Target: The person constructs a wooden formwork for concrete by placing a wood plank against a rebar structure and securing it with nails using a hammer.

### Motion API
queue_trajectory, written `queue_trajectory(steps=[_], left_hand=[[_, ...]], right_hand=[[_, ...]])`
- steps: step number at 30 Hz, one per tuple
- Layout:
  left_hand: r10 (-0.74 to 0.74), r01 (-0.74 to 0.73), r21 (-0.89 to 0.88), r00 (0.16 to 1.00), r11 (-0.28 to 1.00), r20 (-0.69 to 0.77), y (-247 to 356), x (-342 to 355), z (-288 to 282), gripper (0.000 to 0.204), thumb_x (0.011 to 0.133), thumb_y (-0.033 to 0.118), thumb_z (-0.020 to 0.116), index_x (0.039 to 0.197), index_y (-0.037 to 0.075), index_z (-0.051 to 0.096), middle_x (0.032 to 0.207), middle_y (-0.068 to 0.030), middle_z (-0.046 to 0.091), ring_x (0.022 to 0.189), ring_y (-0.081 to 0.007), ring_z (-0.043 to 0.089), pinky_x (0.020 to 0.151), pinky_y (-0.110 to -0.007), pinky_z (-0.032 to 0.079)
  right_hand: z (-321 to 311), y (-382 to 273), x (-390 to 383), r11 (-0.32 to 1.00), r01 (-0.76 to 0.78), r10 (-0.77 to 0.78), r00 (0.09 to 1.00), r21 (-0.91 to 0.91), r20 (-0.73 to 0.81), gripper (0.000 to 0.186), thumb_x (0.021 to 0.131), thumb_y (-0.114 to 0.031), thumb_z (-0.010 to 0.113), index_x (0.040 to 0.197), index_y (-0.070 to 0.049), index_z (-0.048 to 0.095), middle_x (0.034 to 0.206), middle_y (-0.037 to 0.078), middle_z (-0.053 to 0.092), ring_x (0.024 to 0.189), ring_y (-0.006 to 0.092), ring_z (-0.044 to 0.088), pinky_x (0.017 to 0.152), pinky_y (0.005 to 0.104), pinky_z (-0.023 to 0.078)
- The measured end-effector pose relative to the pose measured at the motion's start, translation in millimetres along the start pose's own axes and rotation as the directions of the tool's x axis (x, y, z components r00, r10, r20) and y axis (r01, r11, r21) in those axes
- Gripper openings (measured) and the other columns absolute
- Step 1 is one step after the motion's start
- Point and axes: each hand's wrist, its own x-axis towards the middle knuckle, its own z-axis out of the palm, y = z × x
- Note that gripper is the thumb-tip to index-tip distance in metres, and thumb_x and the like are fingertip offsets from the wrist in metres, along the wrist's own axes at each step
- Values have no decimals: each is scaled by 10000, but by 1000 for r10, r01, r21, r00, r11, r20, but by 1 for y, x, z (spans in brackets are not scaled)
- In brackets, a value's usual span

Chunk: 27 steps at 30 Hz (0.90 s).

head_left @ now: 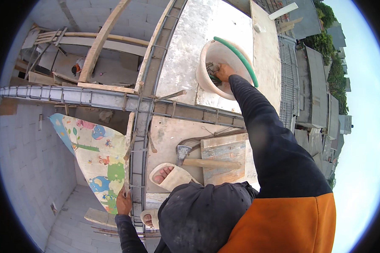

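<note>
The pale plastic bucket point(224, 46) sits on a whitish panel point(185, 46), a green hose-like strip point(240, 59) curving along the far right part of its rim. The person I'm watching has the right arm stretched forward and the right hand point(225, 72) down inside the bucket, at a heap of small grey pieces point(212, 68). The fingers there are bent downward and their tips are lost among the pieces, so I can't tell how far they are open or whether they have hold of any.

Well to the left of the bucket and nearer the body, the left hand point(123, 203) is at the edge of a narrow timber strip point(128, 168), beside a cartoon-patterned sheet point(99, 158). Its fingers point forward, partly hidden; whether they grip the wood I can't say.

Between bucket and person, a hatchet point(207, 163) lies with its handle across a worn board point(224, 148). A steel rebar cage point(190, 110) runs just on the near side of the bucket.
</note>
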Motion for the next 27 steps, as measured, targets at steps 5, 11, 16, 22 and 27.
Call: queue_trajectory(steps=[5, 11, 16, 22, 27], left_hand=[[21, -21, 7, 1000, 1000, 0, 6, 2, -1, 477, 973, 156, 683, 1400, -48, 623, 1349, -312, 660, 1298, -456, 612, 1105, -450, 476], [15, -15, -9, 1000, 1000, 22, -2, 0, -2, 502, 973, 152, 674, 1436, -29, 602, 1380, -313, 641, 1327, -460, 587, 1127, -455, 457], [-20, 20, -4, 999, 1000, 42, 0, 2, 4, 503, 977, 166, 665, 1431, -40, 599, 1371, -318, 643, 1317, -470, 590, 1123, -461, 459], [112, -113, 22, 994, 993, 9, 9, 3, 8, 489, 980, 166, 656, 1414, -53, 609, 1355, -320, 651, 1312, -461, 598, 1117, -464, 465], [-20, 23, -54, 998, 998, 60, 10, -3, -19, 479, 1013, 219, 613, 1420, -34, 619, 1348, -302, 667, 1318, -419, 614, 1122, -435, 463]], right_hand=[[-1, -7, -3, 994, -68, 68, 998, -86, -12, 507, 986, -349, 587, 1279, 51, 689, 1289, 320, 677, 1234, 419, 654, 1088, 480, 480], [4, 3, 0, 991, -37, 26, 996, 128, 89, 457, 980, -364, 605, 1231, -7, 741, 1290, 283, 691, 1219, 411, 666, 1068, 482, 500], [5, 26, 4, 993, 62, -65, 998, 99, 27, 393, 967, -323, 623, 1223, -58, 757, 1233, 250, 724, 1187, 412, 681, 1044, 477, 513], [-20, 25, -8, 873, 6, 138, 956, 488, -258, 262, 1016, -267, 642, 1020, -35, 762, 873, 75, 744, 791, 178, 679, 758, 342, 544], [-46, -52, -71, 617, 1, 196, 968, 787, -155, 297, 1088, -320, 588, 1068, -55, 723, 942, 33, 717, 805, 125, 659, 718, 293, 568]])
